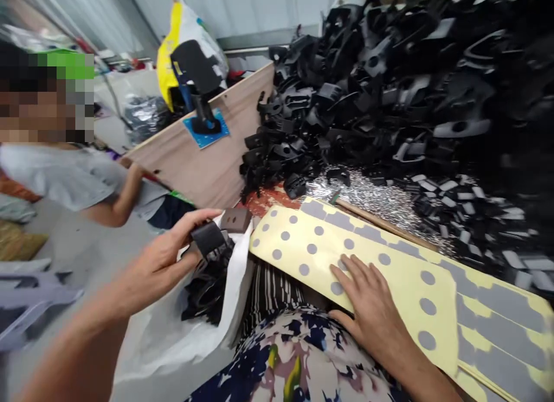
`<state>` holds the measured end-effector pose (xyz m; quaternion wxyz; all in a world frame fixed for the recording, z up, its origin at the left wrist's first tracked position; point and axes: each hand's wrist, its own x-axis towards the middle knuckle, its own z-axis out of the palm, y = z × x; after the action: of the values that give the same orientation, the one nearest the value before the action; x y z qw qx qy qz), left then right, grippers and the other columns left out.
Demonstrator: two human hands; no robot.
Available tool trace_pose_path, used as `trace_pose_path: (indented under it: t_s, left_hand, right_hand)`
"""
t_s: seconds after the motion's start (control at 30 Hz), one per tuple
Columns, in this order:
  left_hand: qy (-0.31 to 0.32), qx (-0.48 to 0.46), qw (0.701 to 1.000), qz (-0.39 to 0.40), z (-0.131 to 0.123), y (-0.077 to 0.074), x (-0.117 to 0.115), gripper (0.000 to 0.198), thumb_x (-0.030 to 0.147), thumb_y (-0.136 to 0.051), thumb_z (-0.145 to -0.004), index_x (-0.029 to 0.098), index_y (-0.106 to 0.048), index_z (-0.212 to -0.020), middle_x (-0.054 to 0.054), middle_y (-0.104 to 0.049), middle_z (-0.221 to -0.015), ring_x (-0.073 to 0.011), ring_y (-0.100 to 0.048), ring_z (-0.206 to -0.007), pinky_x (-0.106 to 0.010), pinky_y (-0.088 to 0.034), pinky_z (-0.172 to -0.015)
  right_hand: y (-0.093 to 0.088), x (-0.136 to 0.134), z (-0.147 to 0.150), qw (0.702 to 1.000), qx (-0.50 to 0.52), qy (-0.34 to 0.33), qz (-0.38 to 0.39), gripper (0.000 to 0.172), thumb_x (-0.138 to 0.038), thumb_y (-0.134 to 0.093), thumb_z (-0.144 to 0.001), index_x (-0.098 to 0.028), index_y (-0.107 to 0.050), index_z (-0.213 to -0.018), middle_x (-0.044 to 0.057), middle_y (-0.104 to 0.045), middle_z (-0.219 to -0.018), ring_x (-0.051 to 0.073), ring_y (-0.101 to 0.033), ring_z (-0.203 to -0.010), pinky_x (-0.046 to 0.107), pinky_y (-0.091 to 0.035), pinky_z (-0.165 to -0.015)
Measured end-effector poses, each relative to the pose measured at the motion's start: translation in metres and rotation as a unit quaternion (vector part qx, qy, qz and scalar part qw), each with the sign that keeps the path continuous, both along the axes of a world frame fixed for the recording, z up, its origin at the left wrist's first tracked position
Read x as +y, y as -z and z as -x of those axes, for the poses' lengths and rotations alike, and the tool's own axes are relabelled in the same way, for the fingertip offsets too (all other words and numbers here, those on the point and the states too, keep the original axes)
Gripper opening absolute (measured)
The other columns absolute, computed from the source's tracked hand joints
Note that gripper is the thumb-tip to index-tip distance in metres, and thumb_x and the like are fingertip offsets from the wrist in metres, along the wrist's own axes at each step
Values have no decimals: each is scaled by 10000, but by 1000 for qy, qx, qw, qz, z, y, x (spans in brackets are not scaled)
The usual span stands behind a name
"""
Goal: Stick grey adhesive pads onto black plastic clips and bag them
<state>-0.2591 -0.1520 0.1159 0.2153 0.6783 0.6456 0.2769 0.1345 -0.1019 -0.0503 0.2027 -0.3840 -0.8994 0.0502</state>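
The left hand [160,263] has its grip clamped on a small black plastic clip [208,237], held over the white plastic bag [236,286] of like pieces at near left. The right hand [367,301] lies flat, fingers apart and empty, apparently steadying the yellow sheet of grey round stickers [303,240] on the lap. A heap of black plastic parts [389,84] fills the far tabletop.
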Motion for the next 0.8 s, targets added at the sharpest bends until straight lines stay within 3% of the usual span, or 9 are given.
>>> trace_pose_path:
  t_s: [0.07, 0.17, 0.23, 0.33, 0.43, 0.53, 0.6, 0.7, 0.8]
  left_hand:
    - [-35, 88, 995, 22, 27, 10, -25, 472, 303, -583, -948, 267, -587, -1419, -82, -678, -1349, -284, -655, -1174, -440, -523, -1043]
    - [-96, 88, 991, 9, 28, 34, -44, 371, 339, -569, -958, 246, -671, -1302, -93, -702, -1295, -270, -674, -1145, -435, -531, -1028]
    - [-103, 18, 995, 5, 7, 45, -46, 330, 329, -567, -976, 234, -688, -1268, -79, -746, -1126, -225, -706, -985, -365, -573, -895]
    - [6, -132, 987, 96, -43, 57, -38, 356, 271, -566, -990, 232, -657, -1332, -17, -727, -831, -158, -667, -710, -256, -538, -658]
    - [110, -180, 965, 157, -93, 73, -23, 660, 231, -667, -922, 266, -464, -1549, -50, -739, -1006, -158, -675, -704, -268, -551, -657]
    - [82, -104, 991, 13, -126, 86, -7, 843, 270, -794, -818, 251, -419, -1573, -164, -640, -1317, -282, -688, -1032, -421, -577, -902]
    - [86, -86, 988, -92, -139, 83, 1, 624, 259, -792, -805, 240, -586, -1394, -159, -623, -1290, -312, -645, -1120, -446, -560, -944]
    - [177, -138, 967, -117, -150, 69, 4, 103, 192, -725, -823, 247, -643, -854, -38, -634, -907, -202, -639, -795, -301, -551, -681]
    - [199, -222, 954, -35, -163, 58, 4, 224, 307, -734, -847, 265, -548, -728, 15, -565, -690, -169, -546, -577, -275, -485, -490]
  right_hand:
    - [11, 2, 3, 999, -30, -4, -35, 535, -407, -576, -1003, -210, -533, -1499, 188, -558, -1533, 431, -494, -1420, 677, -404, -1113]
    - [15, 9, 2, 997, -40, -18, -67, 428, -340, -529, -1018, -202, -604, -1415, 185, -626, -1461, 422, -561, -1359, 642, -456, -1065]
    - [10, 15, 0, 995, -42, -29, -80, 390, -267, -478, -1013, -197, -636, -1363, 183, -646, -1436, 408, -595, -1327, 608, -495, -1025]
    - [-9, 24, 2, 995, -29, -44, -89, 364, -179, -441, -984, -199, -672, -1264, 159, -720, -1315, 358, -686, -1185, 565, -539, -961]
    - [-41, 26, 11, 994, 3, -24, -105, 322, -132, -483, -948, -214, -685, -1185, 119, -766, -1186, 326, -718, -1066, 609, -501, -1012]
    - [-73, 10, 22, 991, 42, -45, -122, 326, -76, -518, -900, -230, -690, -1130, 105, -757, -1185, 319, -679, -1142, 659, -396, -1127]
    - [-88, -5, 27, 986, 78, -92, -111, 318, -64, -526, -886, -251, -680, -1092, 82, -747, -1174, 285, -657, -1176, 633, -355, -1184]
    - [-98, -23, 25, 975, 183, -81, -95, 300, -174, -595, -911, -279, -615, -1192, 81, -699, -1251, 257, -620, -1247, 577, -369, -1211]
    - [-97, -33, 10, 965, 252, -14, -71, 708, -449, -706, -892, -208, -398, -1482, 180, -566, -1489, 305, -516, -1416, 564, -385, -1217]
